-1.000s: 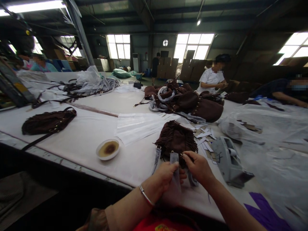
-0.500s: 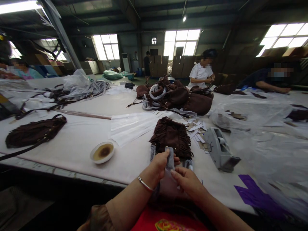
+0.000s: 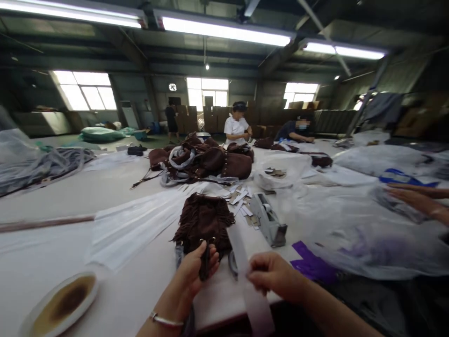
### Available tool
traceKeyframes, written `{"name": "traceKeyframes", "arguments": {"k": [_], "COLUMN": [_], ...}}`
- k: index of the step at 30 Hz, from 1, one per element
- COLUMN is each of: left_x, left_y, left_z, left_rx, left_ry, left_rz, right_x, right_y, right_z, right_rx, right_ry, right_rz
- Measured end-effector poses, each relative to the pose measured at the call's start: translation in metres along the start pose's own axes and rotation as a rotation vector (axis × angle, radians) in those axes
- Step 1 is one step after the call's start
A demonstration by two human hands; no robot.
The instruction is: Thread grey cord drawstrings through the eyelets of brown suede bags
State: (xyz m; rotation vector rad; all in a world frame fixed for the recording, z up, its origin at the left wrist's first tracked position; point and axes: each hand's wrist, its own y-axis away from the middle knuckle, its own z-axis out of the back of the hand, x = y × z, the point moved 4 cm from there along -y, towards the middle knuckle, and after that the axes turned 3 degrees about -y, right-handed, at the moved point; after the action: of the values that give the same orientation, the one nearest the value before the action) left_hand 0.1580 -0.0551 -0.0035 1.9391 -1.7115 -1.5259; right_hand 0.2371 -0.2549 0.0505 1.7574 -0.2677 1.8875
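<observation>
A dark brown fringed bag [image 3: 203, 217] lies on the white-covered table in front of me. My left hand [image 3: 191, 274] is closed around a short dark brown strap [image 3: 204, 267] at the bag's near edge, just below its metal rings. To its right, my right hand [image 3: 271, 274] pinches a long, translucent whitish strip [image 3: 255, 299] between thumb and fingers. The strip runs up beside the bag's right side and hangs down past the table edge, blurred by motion. Grey wrapping shows at the bag's lower left and lower right.
Beyond the bag are scattered card pieces [image 3: 242, 200], a grey tape dispenser [image 3: 268, 220] and heaped brown bags [image 3: 210, 161]. White sheets [image 3: 136, 224] and a dish of brown liquid [image 3: 61, 304] lie left. Plastic bags [image 3: 343, 220] and another person's hands [image 3: 417, 201] are at right.
The view has swung right. The grey wrap seen around the strap is off it, leaving dark brown showing. My right hand has moved away from my left and now holds the long strip.
</observation>
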Motion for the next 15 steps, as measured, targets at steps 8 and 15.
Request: {"name": "traceKeyframes", "arguments": {"k": [8,15], "left_x": [-0.002,-0.001], "left_y": [-0.006,-0.007], "left_z": [0.005,0.002], "left_rx": [-0.047,-0.111], "left_ry": [-0.048,-0.053], "left_rz": [-0.027,0.086], "right_x": [0.04,-0.048], "right_y": [0.043,0.124], "right_z": [0.148,0.155], "right_rx": [-0.822,-0.392], "right_ry": [0.608,0.036], "right_rz": [0.247,-0.237]}}
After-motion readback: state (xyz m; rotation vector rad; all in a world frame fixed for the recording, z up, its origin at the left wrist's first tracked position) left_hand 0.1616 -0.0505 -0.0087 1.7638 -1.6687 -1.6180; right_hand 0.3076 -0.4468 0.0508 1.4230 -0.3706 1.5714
